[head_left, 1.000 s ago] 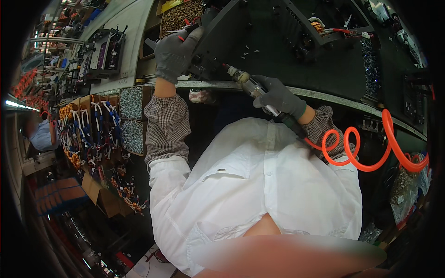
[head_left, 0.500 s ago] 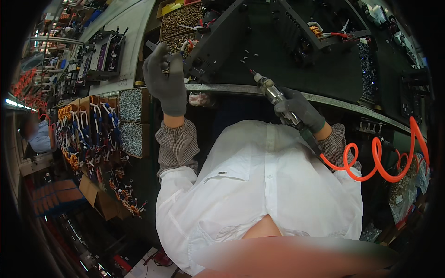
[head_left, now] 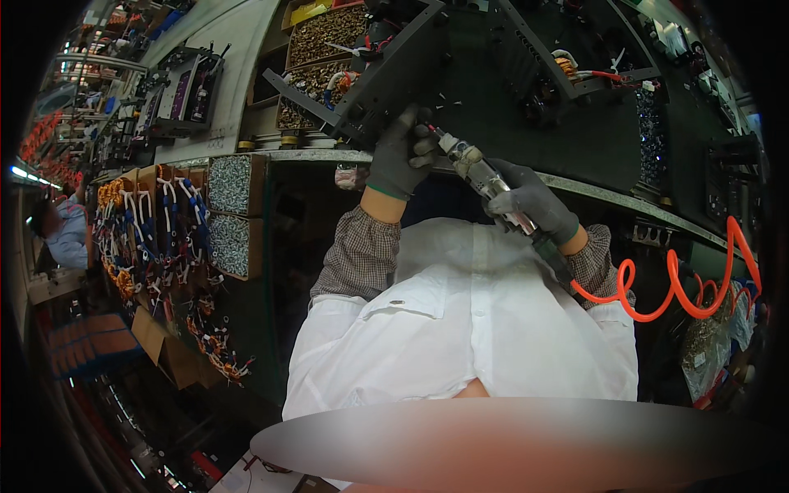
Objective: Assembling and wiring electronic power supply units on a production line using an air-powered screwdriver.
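A grey-gloved fist, my right hand [head_left: 538,200], is wrapped round an air screwdriver [head_left: 485,177] with a taped silver body. Its bit slants up and to the left. My left hand [head_left: 399,158], also gloved in grey, is beside the bit's tip with its fingers bent together; whatever they may pinch is too small to make out. Just beyond that hand stands a dark metal chassis [head_left: 374,94] with an angled frame, wires and a coil inside. A few small light pieces, perhaps screws [head_left: 444,103], lie on the dark bench mat [head_left: 493,135].
A second dark chassis [head_left: 567,57] stands at the back right. Brass-coloured parts fill boxes [head_left: 325,37] behind the first one. To the left are boxes of silver screws [head_left: 232,185] and hanging wire harnesses [head_left: 156,222]. An orange coiled air hose [head_left: 657,308] trails right. Another person [head_left: 67,234] is at far left.
My left hand has come down and to the right, from raised beside the chassis to the screwdriver's tip, its fingers now bent together. The right hand keeps its grip on the screwdriver, barely moved.
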